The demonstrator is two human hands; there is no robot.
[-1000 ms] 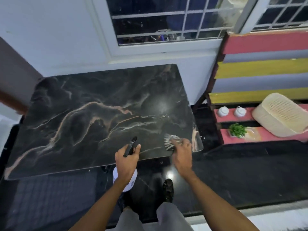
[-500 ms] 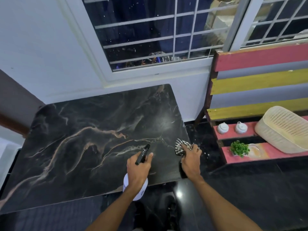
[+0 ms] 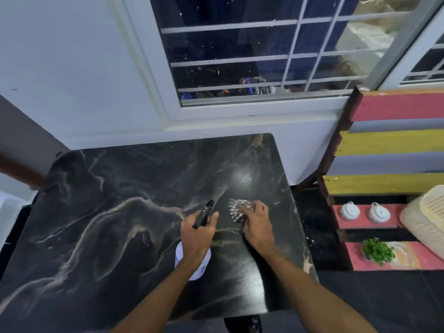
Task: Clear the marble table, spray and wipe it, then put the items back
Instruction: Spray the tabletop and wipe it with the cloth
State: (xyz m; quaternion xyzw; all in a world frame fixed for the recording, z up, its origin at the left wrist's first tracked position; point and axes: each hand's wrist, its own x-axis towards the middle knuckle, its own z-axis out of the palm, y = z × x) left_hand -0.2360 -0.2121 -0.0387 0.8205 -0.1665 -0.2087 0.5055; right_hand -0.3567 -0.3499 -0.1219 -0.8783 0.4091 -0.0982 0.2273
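Note:
The black marble table [image 3: 115,212] with pale veins fills the lower left and holds no items. My left hand [image 3: 197,234] grips a white spray bottle [image 3: 194,265] with a black nozzle that points over the table's right half. My right hand [image 3: 255,223] presses a black-and-white checked cloth [image 3: 236,209] flat on the marble, right of the nozzle. On the pink slats at the right sit two small white ceramic pots [image 3: 349,211], a small green plant [image 3: 377,251] and a cream woven basket [image 3: 430,217].
A striped pink, grey and yellow slatted bench [image 3: 396,140] stands right of the table across a gap of black floor [image 3: 319,227]. A barred window [image 3: 264,56] and white wall are behind the table. A brown rail [image 3: 21,169] is at the left.
Both hands have moved forward from the table's near edge onto the marble. The cloth went from the near right corner further in. The view has tilted up and closer.

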